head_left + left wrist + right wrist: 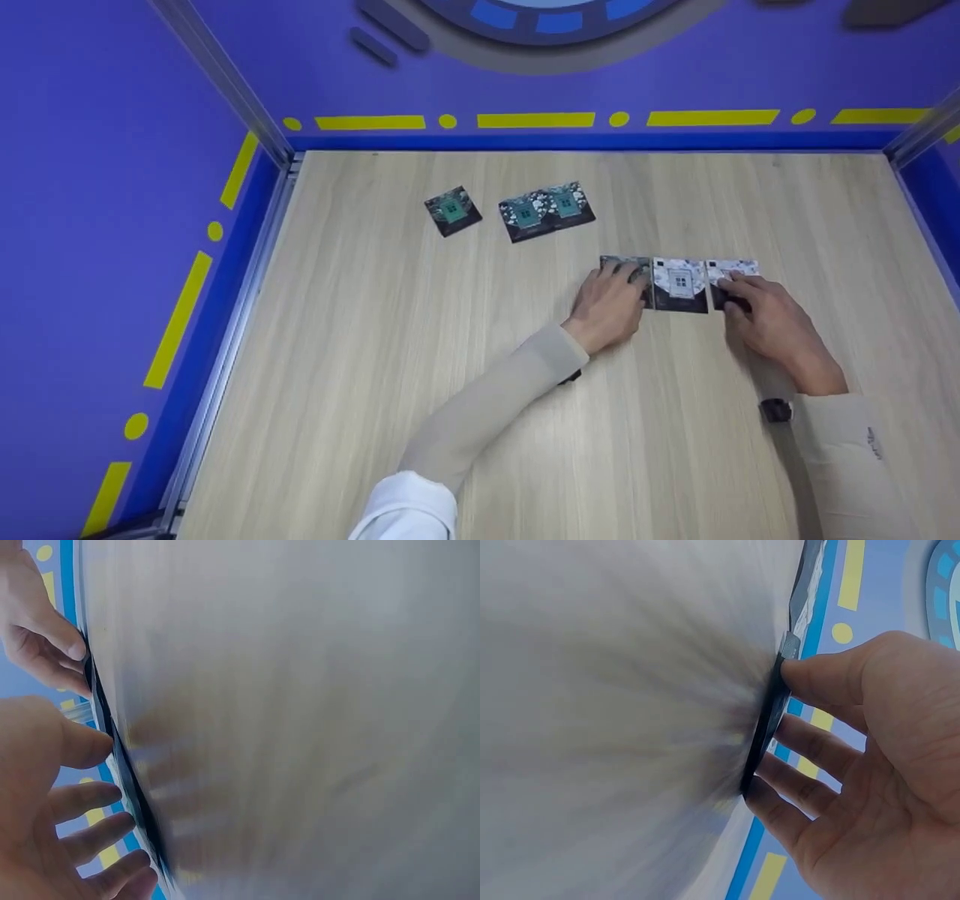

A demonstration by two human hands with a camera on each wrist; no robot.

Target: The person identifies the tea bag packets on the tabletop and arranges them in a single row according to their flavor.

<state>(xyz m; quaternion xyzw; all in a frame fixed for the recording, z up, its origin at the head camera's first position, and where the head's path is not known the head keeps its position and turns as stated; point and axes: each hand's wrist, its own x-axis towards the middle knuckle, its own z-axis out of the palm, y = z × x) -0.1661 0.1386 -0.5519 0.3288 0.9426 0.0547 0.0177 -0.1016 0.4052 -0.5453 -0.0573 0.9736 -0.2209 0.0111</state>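
Note:
Three square printed cards lie side by side in a row at the right of the table. My left hand (609, 306) rests its fingertips on the dark left card (608, 260), covering most of it. The middle card (681, 283), pale floral above and dark below, shows in full between the hands. On the right card (742, 266), my right hand (776, 322) has its thumb and fingertips, hiding its lower part. Seen from the right wrist, the thumb and extended fingers of the right hand (900, 742) touch along the card's dark edge (769, 720).
Farther back lie a single green-and-black card (453, 211) and a pair of adjoining cards (546, 212), tilted to the row. The wooden table (375, 337) meets a blue wall (540, 139) behind and a metal-framed panel (217, 367) at left.

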